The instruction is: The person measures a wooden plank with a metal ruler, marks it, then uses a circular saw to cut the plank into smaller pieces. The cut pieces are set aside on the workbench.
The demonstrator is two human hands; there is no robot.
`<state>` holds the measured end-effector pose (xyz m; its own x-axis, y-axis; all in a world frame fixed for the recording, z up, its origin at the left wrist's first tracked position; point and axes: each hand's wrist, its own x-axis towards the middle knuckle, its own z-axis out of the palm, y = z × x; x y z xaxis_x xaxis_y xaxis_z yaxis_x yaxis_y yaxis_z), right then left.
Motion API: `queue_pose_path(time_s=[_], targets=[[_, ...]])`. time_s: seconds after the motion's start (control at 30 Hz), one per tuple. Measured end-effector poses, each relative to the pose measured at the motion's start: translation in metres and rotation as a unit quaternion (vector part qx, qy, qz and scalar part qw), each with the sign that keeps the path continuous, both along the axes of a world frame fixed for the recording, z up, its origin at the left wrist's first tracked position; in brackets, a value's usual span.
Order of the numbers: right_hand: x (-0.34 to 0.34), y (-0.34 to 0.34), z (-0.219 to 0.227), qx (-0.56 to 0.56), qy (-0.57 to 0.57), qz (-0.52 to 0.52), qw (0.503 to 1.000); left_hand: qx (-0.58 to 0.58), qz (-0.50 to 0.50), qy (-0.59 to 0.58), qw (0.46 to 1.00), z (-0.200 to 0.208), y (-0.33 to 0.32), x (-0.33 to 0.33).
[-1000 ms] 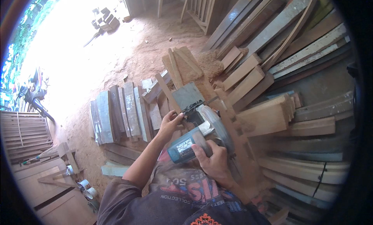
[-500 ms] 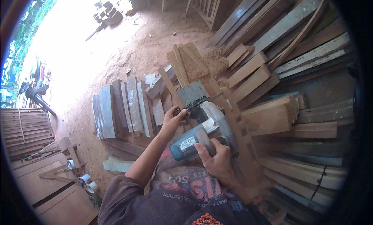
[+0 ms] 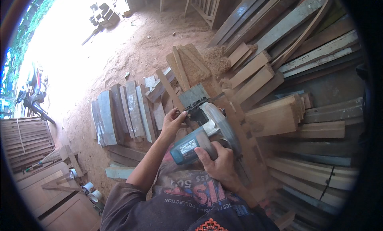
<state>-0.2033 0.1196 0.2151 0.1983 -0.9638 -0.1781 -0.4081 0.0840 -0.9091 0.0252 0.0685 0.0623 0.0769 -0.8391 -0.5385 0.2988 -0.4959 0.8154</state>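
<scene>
My right hand (image 3: 220, 162) is wrapped around the rear handle of a teal and grey circular saw (image 3: 187, 148). Its flat metal base plate (image 3: 193, 94) rests over a wooden board (image 3: 244, 131) lying in front of me. The blade is hidden under the guard. A narrow wooden strip (image 3: 169, 87) runs along the left side of the base plate. At its near end, the fingers of my left hand (image 3: 172, 123) are pinched together against the strip and the saw's edge.
Short wood offcuts (image 3: 131, 107) lie in a row on the ground to the left. Sawdust (image 3: 215, 61) is heaped beyond the saw. Stacked planks (image 3: 275, 115) and long timbers (image 3: 279, 27) crowd the right. Wooden panels (image 3: 60, 191) and white cups (image 3: 91, 191) sit at the lower left.
The whole view has shifted slightly, so most things appear a little further left. Both hands keep their grip, and the saw shows no clear movement against the board.
</scene>
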Motion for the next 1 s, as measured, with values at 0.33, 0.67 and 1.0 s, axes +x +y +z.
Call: queue_pose_path(time_s=[0.33, 0.67, 1.0], targets=[[0.009, -0.009, 0.003, 0.001, 0.01, 0.0, 1.0, -0.01, -0.002, 0.009, 1.0, -0.003, -0.009, 0.01], [0.017, -0.021, 0.001, -0.007, 0.002, 0.005, 1.0, 0.002, -0.003, -0.018, 1.0, -0.002, -0.022, 0.018], [0.026, -0.035, 0.005, -0.008, 0.009, 0.006, 1.0, 0.0, 0.0, -0.003, 1.0, -0.004, -0.035, 0.027]])
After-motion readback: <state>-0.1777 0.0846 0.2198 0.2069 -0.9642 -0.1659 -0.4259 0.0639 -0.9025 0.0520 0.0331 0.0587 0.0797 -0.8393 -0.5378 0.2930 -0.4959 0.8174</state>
